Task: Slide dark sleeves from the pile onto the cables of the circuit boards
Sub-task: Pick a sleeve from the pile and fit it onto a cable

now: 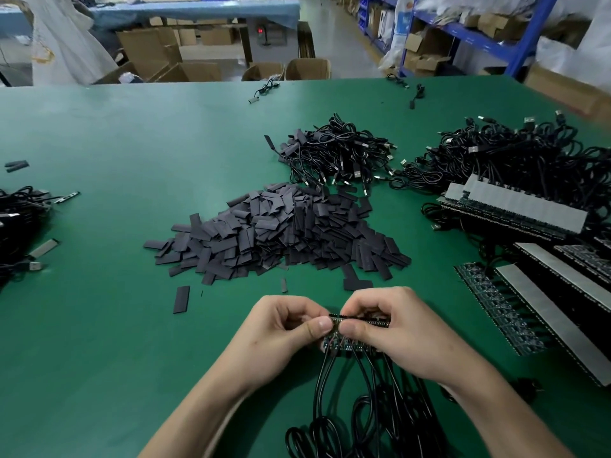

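Observation:
A strip of small circuit boards [350, 346] is held just above the green table [132, 143] near its front edge. My left hand [281, 332] pinches the strip's left end between thumb and fingers. My right hand [390, 328] grips the strip from the right, thumb pressed beside my left thumb. Black cables [357, 411] hang from the boards toward me and coil on the table. The big pile of dark flat sleeves [281, 233] lies beyond my hands, mid-table. Part of the strip is hidden under my fingers.
Rows of board strips with white backing [542, 285] lie at the right. Two heaps of black USB cables [340, 153] [515, 153] sit further back. More cables [20, 226] lie at the left edge. Loose sleeves [182, 299] are scattered near the pile.

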Action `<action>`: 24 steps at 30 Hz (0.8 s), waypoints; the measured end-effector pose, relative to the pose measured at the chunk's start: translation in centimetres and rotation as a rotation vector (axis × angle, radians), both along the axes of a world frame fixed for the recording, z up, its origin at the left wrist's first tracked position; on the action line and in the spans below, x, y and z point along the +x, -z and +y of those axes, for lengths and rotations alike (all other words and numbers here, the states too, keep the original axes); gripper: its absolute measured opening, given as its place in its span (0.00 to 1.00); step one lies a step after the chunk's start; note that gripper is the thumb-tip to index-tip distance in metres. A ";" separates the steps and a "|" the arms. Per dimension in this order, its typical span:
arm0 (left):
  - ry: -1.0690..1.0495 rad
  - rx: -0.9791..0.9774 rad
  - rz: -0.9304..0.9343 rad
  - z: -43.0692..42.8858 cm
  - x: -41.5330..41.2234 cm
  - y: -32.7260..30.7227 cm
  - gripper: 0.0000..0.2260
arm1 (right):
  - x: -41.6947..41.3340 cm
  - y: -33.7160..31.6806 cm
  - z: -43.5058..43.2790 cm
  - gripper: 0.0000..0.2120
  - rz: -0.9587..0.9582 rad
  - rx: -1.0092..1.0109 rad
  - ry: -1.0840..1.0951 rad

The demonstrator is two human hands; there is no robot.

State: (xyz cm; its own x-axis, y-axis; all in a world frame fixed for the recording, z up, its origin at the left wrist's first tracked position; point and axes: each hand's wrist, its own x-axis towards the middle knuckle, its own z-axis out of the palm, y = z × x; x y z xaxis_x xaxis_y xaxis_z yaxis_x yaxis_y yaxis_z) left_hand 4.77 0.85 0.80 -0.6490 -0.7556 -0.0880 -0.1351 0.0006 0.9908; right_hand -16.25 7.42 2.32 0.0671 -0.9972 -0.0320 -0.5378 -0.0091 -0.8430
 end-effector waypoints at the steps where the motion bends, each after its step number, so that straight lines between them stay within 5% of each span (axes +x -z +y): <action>1: 0.004 0.007 0.009 0.0 0.0 -0.1 0.06 | 0.0 0.0 0.0 0.04 -0.007 0.003 -0.006; 11: -0.049 0.150 0.127 0.0 0.3 -0.6 0.09 | 0.3 0.5 -0.5 0.02 -0.141 -0.050 -0.040; 19: -0.300 0.081 0.295 -1.0 1.4 -1.1 0.08 | -0.1 1.1 -3.6 0.01 0.195 -0.072 -0.001; 24: -0.430 0.209 0.617 -2.1 2.7 -1.8 0.21 | 0.4 1.0 -5.2 0.09 0.420 -0.097 -0.163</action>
